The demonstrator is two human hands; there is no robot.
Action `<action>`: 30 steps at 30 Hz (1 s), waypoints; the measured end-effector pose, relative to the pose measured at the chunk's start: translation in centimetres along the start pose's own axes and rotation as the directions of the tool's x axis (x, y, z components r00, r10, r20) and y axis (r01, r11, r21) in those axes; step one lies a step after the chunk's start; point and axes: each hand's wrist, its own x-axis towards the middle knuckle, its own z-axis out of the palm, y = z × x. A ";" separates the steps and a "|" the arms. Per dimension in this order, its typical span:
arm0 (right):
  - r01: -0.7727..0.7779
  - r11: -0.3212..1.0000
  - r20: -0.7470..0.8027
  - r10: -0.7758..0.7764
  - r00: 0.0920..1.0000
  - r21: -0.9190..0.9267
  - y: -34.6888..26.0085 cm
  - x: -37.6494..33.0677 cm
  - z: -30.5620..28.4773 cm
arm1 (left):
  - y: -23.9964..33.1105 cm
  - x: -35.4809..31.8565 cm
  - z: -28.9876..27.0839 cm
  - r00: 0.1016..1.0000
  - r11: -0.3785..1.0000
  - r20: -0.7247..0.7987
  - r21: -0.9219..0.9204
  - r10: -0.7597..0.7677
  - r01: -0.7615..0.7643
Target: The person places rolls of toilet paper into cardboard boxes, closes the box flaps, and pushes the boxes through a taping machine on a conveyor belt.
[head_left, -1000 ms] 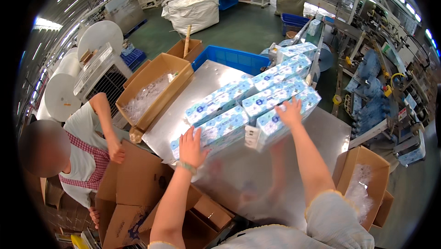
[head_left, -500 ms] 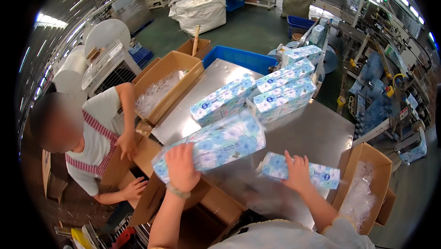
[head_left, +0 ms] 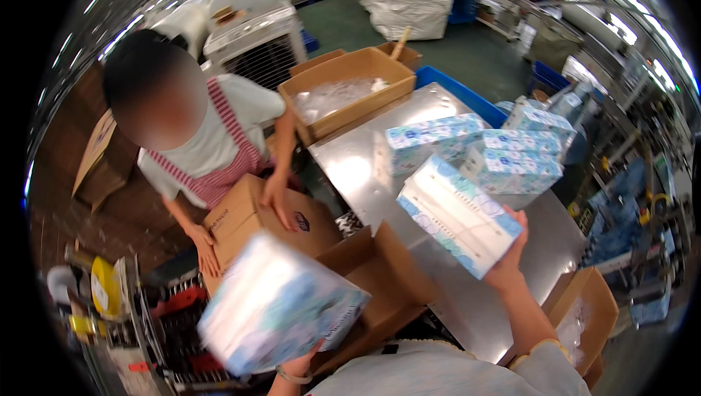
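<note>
Raised at the lower left is a blurred, blue-flowered tissue pack (head_left: 274, 301), tilted over the near cardboard box. My left hand (head_left: 301, 359) grips it from below; most of its fingers are hidden behind the pack. My right hand (head_left: 510, 254) is closed round the right end of another tissue pack (head_left: 461, 215), held tilted above the metal table (head_left: 350, 170), its white-and-blue side facing up. The open carton (head_left: 380, 272) stands between the two packs, against the table's near left edge.
Several more tissue packs (head_left: 520, 170) stand on the table's far right part. A co-worker (head_left: 244, 133) at the left has both hands on a closed carton (head_left: 270, 213). Boxes of clear plastic wrap (head_left: 343, 100) flank the table. Machinery (head_left: 621, 206) runs along the right.
My left hand has carried its pack left and down, off the table. My right hand has lifted and turned its pack. The view has swung left; the co-worker's hands now rest on a closed carton.
</note>
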 end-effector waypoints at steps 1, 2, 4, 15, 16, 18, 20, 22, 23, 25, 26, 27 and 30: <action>0.015 0.997 0.002 -0.015 1.000 0.069 -1.2 0.9 0.3 | -0.7 -0.5 -0.5 0.997 0.976 0.040 0.207 0.065 -0.072; 0.028 0.991 0.030 -0.032 0.999 0.130 -2.4 1.0 0.4 | -0.6 -0.4 -0.9 0.988 0.908 0.081 0.390 0.131 -0.153; 0.004 0.955 0.157 -0.052 0.986 0.296 -3.3 0.4 1.6 | -0.2 0.6 -1.8 0.975 0.890 0.212 0.454 -0.062 -0.042; 0.154 0.908 0.897 -0.412 0.163 0.389 -10.6 -8.8 22.8 | -20.2 0.5 11.1 0.601 0.709 0.711 0.631 -0.365 -0.316; 0.184 0.924 0.927 -0.358 0.115 0.334 -9.8 -11.8 24.7 | -19.4 -0.1 10.7 0.581 0.687 0.732 0.627 -0.356 -0.368; 0.153 0.950 0.962 -0.270 -0.039 0.272 -10.1 -16.2 28.2 | -19.2 -2.7 8.8 0.469 0.675 0.695 0.696 -0.546 -0.245; 0.129 0.979 0.981 -0.137 -0.140 0.156 -6.6 -23.5 31.5 | -19.7 -2.9 8.3 0.330 0.712 0.684 0.701 -0.651 -0.049; 0.105 0.990 0.947 -0.053 -0.316 0.090 -3.5 -27.1 33.8 | -17.1 -3.2 6.9 0.384 0.794 0.707 0.591 -0.594 0.139; 0.054 0.997 0.884 -0.028 -0.467 0.060 -3.4 -24.1 34.2 | -15.5 -2.8 6.4 0.485 0.815 0.672 0.552 -0.560 0.176; -0.116 0.985 0.923 -0.162 -0.349 0.129 -1.5 -19.0 31.9 | -12.1 0.7 6.7 0.658 0.870 0.594 0.446 -0.462 0.209; -0.451 0.878 0.950 -0.262 -0.171 0.161 -2.1 -10.6 26.9 | -11.2 1.5 6.8 0.781 0.898 0.470 0.352 -0.412 0.263; -0.581 0.739 0.940 -0.288 0.186 0.341 0.2 -7.0 23.4 | -9.7 3.8 7.7 0.866 0.931 0.365 0.256 -0.341 0.258; -0.414 0.910 0.667 0.298 0.682 0.017 7.3 6.4 10.5 | -5.2 10.8 11.2 0.991 0.988 0.115 0.143 -0.067 0.050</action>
